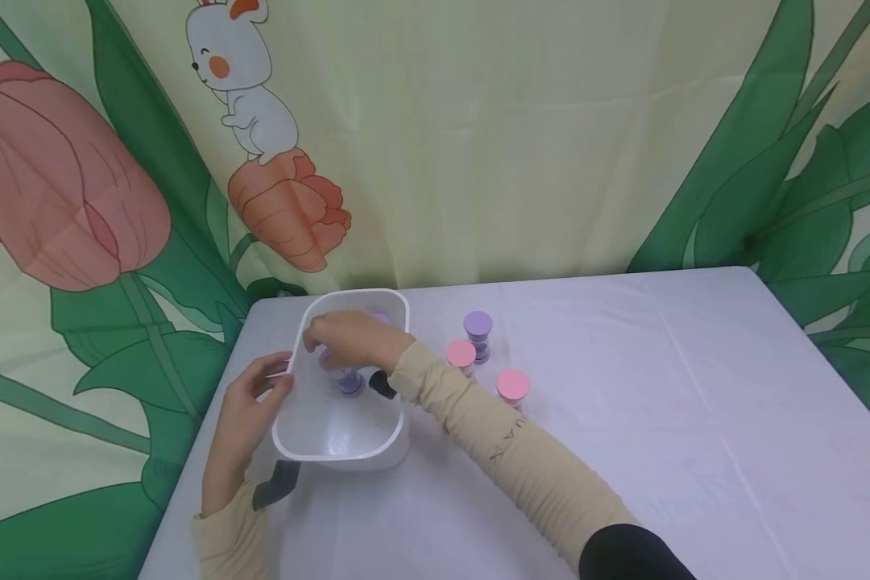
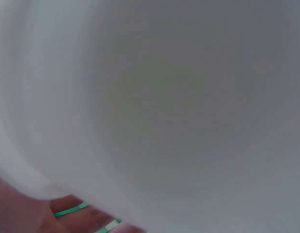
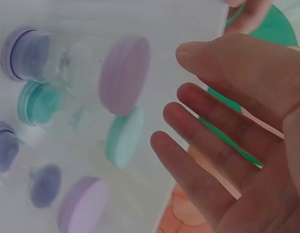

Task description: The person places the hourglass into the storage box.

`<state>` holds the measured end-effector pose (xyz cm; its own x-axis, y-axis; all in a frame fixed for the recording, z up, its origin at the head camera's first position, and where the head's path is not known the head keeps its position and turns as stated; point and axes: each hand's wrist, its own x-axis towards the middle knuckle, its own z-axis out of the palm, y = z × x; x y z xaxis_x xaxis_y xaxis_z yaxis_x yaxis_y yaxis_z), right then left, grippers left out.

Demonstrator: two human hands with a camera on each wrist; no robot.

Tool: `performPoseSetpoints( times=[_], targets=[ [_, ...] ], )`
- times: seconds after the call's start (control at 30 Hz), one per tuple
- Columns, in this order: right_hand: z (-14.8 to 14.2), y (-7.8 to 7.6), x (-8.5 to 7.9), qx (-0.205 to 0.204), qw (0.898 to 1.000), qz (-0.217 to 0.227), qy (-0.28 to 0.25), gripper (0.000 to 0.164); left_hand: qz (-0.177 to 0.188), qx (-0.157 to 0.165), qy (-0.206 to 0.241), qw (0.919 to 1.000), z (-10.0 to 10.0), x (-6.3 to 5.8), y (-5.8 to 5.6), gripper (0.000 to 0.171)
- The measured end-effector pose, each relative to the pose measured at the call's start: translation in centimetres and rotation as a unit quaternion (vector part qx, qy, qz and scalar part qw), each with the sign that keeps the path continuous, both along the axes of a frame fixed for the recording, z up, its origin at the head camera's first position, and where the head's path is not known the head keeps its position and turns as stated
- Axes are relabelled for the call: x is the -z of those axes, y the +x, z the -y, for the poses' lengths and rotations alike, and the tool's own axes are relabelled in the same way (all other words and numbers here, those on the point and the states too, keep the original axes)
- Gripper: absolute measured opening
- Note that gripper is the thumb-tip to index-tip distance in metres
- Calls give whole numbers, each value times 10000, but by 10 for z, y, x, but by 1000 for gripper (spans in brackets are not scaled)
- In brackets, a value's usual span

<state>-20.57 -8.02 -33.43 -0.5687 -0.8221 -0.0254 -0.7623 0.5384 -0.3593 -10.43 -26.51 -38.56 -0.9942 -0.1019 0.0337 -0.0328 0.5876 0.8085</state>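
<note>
A white rectangular bin [image 1: 337, 451] stands on the table, with sand timers inside it. In the right wrist view these are a purple-capped sand timer [image 3: 124, 75], a teal-capped sand timer [image 3: 125, 138] and another purple-capped sand timer [image 3: 84, 206], side by side. My right hand [image 1: 358, 338] reaches over the bin; in its wrist view the fingers are spread and hold nothing, close to the timers' caps. With its fingertips my left hand [image 1: 250, 407] touches the bin's left side near the rim. The bin's wall fills most of the left wrist view.
To the right of the bin stand a purple-capped sand timer [image 1: 478, 324] and two pink-capped sand timers, one nearer the bin [image 1: 461, 354] and one farther right [image 1: 512, 385]. A white cloth covers the table [image 1: 667, 419]. Behind it hangs a printed curtain [image 1: 493, 145].
</note>
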Motion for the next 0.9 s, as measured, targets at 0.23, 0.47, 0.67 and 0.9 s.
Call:
performPoseSetpoints(
  times=[0.23, 0.47, 0.67, 0.9],
  targets=[
    [-14, 4, -14, -169, 9998, -32, -31, 37, 38, 26, 7, 10000, 1, -1, -1, 45],
    [-26, 6, -18, -174, 9996, -189, -116, 36, -41, -22, 65, 10000, 1, -2, 0, 45],
    [-36, 11, -22, -142, 9990, -353, -221, 34, -53, -52, 63, 10000, 0, -1, 0, 44],
    [-52, 18, -26, -166, 9969, -671, -387, 29, 13, -94, 108, 9999, -2, 0, 0, 46]
  ],
)
